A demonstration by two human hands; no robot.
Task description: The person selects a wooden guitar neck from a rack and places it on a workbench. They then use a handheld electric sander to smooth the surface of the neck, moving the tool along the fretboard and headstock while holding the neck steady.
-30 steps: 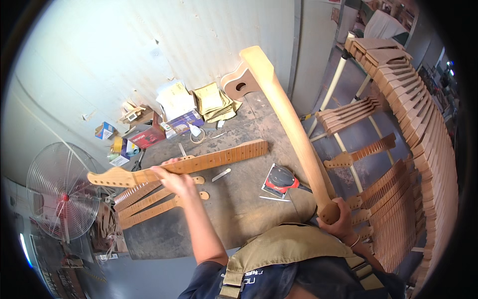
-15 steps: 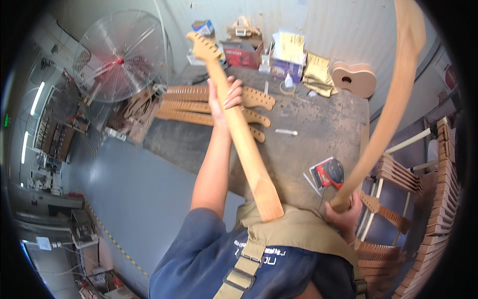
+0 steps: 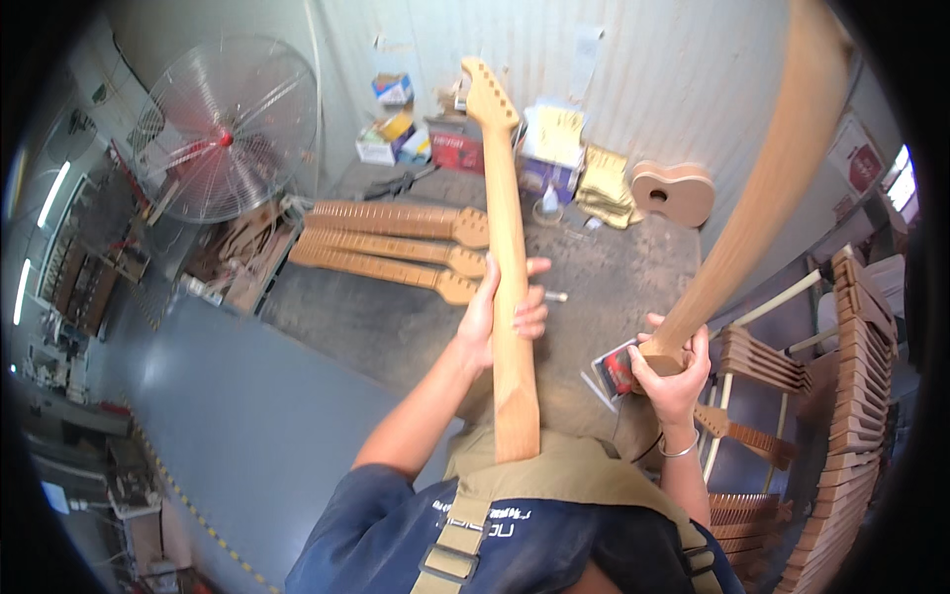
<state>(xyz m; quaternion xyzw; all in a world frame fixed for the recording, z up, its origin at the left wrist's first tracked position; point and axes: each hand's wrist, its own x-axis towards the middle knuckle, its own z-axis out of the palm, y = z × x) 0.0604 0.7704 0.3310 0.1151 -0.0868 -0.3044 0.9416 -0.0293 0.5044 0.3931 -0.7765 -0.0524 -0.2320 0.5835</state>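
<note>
Two unfinished guitar necks in hand, one per hand. Left hand point(image 3: 500, 315) is wrapped around the shaft of the first guitar neck point(image 3: 507, 267) about midway, fingers curled over the far side, thumb side toward the person, forearm reaching up from the lower edge. That neck runs almost vertical in view: heel end down against the tan apron point(image 3: 554, 485), headstock up over the far end of the workbench point(image 3: 396, 327). Bare pale wood, smooth rounded back, row of tuner holes in the headstock.

Right hand point(image 3: 673, 368) is clamped on the heel end of the second guitar neck point(image 3: 777, 188), wrist bent, thin bracelet point(image 3: 681, 450) on it. This neck slants up and right toward the top edge, blurred and bowed by the lens; same raw wood, rounded profile.

On the grey, dusty bench: three more necks point(image 3: 396, 247) lying side by side, fretboards up, headstocks to the right. Small wooden guitar-shaped body point(image 3: 675, 191) with a round soundhole sits near the corrugated wall. Red-and-black object point(image 3: 616, 371) just beside the right hand. Wire-cage fan point(image 3: 230, 129) at left; rack of stacked necks point(image 3: 856, 337) at right.
</note>
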